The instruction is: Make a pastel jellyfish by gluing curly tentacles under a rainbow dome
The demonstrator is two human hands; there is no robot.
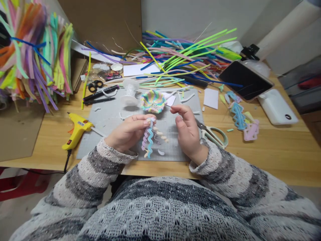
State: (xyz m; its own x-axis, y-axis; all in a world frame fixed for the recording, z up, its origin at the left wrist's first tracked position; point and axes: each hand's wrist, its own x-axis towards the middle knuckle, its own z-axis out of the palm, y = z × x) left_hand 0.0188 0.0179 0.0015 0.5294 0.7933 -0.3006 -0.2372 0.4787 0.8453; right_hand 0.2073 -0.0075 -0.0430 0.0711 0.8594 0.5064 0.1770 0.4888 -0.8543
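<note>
My left hand (131, 131) pinches the top of a bunch of curled pipe cleaners (149, 139) in pale blue, lilac and cream, which hang down over the mat. To its right, my right hand (187, 129) is raised with its fingers bent and apart, and I see nothing between them. Just beyond both hands sits a ruffled pastel-striped pipe-cleaner cup (152, 101). A spool of clear thread (129, 92) stands beside it on the grey cutting mat (100, 115). Close to my right wrist lie scissors (214, 135) with pale handles.
A yellow glue gun (76, 130) lies at the left, its cord running off the table edge. Loose pipe cleaners (180, 57) are piled at the back, with bundled ones (32, 57) at the left. A phone (245, 80) leans at the right near braided pipe-cleaner pieces (238, 115).
</note>
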